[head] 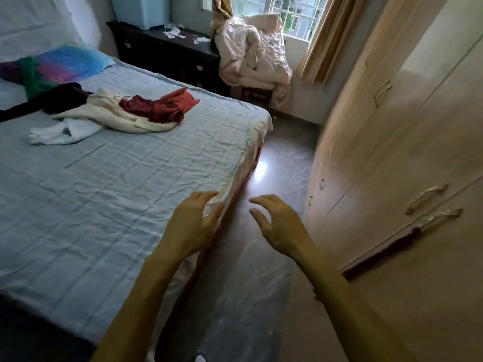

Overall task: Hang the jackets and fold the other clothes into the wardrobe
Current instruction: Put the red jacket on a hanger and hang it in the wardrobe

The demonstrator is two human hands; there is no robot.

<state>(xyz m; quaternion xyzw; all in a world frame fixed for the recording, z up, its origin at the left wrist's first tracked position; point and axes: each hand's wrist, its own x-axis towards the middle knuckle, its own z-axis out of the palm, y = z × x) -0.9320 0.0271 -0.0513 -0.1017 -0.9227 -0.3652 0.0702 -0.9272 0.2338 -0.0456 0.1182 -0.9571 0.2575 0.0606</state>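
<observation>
A pile of clothes lies on the far left of the bed point(130, 184): a red garment point(159, 107) on top of a cream one point(115, 116), a black garment point(52, 100), a white piece point(57, 133) and a green one point(34, 79). Thin wire hangers show among them. My left hand point(194, 222) hovers over the bed's near right edge, fingers relaxed, holding nothing. My right hand point(277, 223) hangs above the floor beside it, fingers loosely curved and empty. The cream wardrobe point(392, 152) fills the right side, its doors closed.
A narrow strip of glossy floor point(274, 165) runs between bed and wardrobe. A chair heaped with a pale quilt point(251, 53) stands under the window at the far end. A dark dresser point(162, 48) sits behind the bed. A rainbow pillow point(65, 64) lies at the bed's head.
</observation>
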